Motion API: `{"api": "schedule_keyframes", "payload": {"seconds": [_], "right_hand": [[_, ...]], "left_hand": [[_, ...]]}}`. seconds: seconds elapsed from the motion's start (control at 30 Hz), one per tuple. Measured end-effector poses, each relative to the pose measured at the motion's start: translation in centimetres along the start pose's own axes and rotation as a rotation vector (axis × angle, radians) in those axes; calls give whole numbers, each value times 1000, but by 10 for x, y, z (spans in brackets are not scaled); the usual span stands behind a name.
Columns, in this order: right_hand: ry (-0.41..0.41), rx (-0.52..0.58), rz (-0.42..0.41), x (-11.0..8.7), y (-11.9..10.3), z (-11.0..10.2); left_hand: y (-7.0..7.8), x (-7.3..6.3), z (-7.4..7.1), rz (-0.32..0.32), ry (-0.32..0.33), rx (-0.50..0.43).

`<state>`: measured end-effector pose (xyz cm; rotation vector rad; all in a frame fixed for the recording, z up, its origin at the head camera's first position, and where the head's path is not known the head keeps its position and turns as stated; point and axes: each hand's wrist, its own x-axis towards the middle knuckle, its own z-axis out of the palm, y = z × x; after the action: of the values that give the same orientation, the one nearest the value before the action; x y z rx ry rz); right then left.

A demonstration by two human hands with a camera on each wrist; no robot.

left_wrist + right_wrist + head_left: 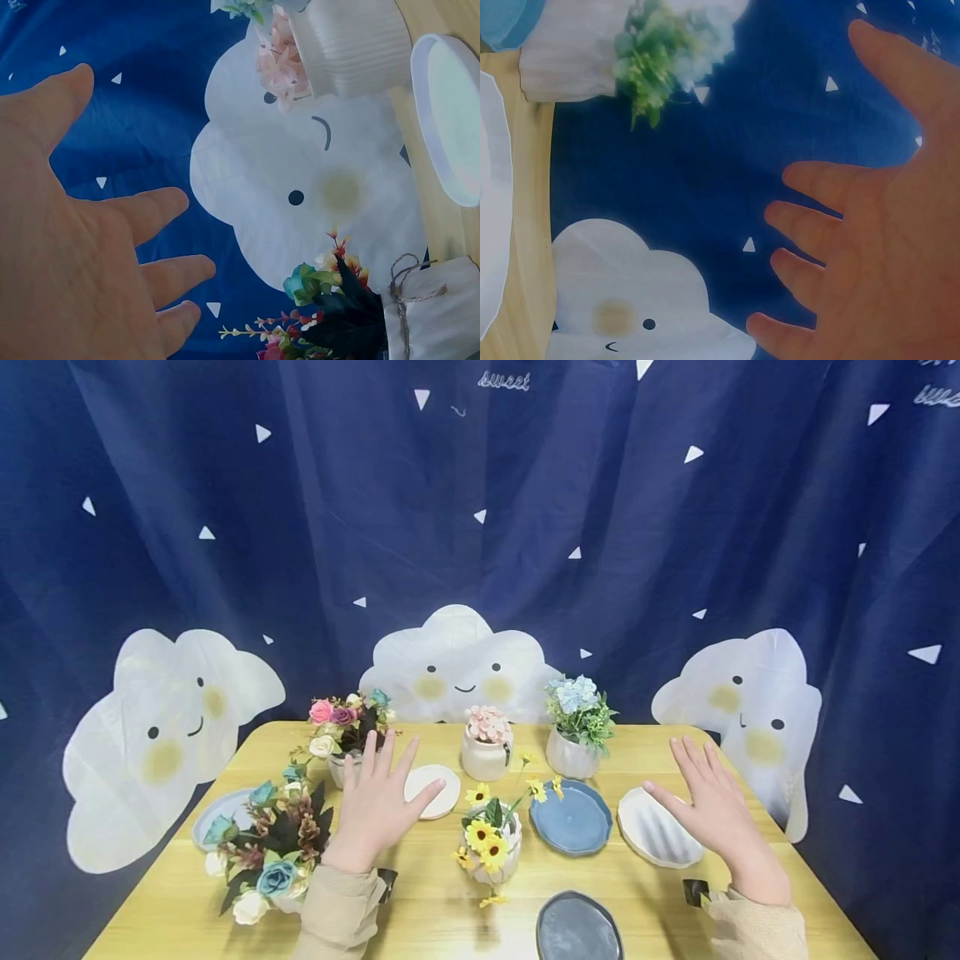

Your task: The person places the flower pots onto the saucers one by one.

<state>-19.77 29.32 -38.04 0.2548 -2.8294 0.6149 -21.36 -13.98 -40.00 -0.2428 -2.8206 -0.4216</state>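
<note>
My left hand (378, 810) is held up over the table's left side, fingers straight and spread, holding nothing. Near it are a pot of blue and white roses (277, 877), a pot of pink and white roses (347, 718) and a small white plate (432, 792). Over the right side my right hand (712, 806) is raised the same way, its palm bare in the right wrist view. Below it lies a white plate (652, 835). Between the hands stand a pot of yellow flowers (504, 852) and a blue plate (572, 817).
At the back are a pot of pink flowers (486, 756) and a pot of light blue flowers (573, 753). A dark grey plate (578, 928) lies at the front, a pale plate (217, 817) at the left. A navy curtain (480, 560) hangs behind the wooden table (435, 902).
</note>
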Motion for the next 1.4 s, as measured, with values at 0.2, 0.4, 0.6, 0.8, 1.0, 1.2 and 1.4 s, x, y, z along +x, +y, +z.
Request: {"api": "schedule_keyframes", "payload": {"seconds": [0.2, 0.4, 0.6, 0.8, 1.0, 1.2, 1.4], "right_hand": [[-2, 1, 5, 0, 3, 0], [-18, 1, 8, 0, 4, 1], [-16, 1, 2, 0, 4, 0], [-17, 7, 3, -1, 5, 0], [-30, 17, 7, 0, 5, 0], [-18, 44, -11, 1, 2, 1], [-5, 63, -53, 2, 2, 4]], "left_hand": [[3, 0, 1, 3, -10, -19], [2, -2, 3, -13, -33, -8], [2, -1, 2, 1, -28, -10], [2, -1, 1, 10, -36, -28], [1, -1, -1, 51, -26, -95], [0, 0, -1, 134, 4, -122], [4, 1, 4, 168, -44, -187]]}}
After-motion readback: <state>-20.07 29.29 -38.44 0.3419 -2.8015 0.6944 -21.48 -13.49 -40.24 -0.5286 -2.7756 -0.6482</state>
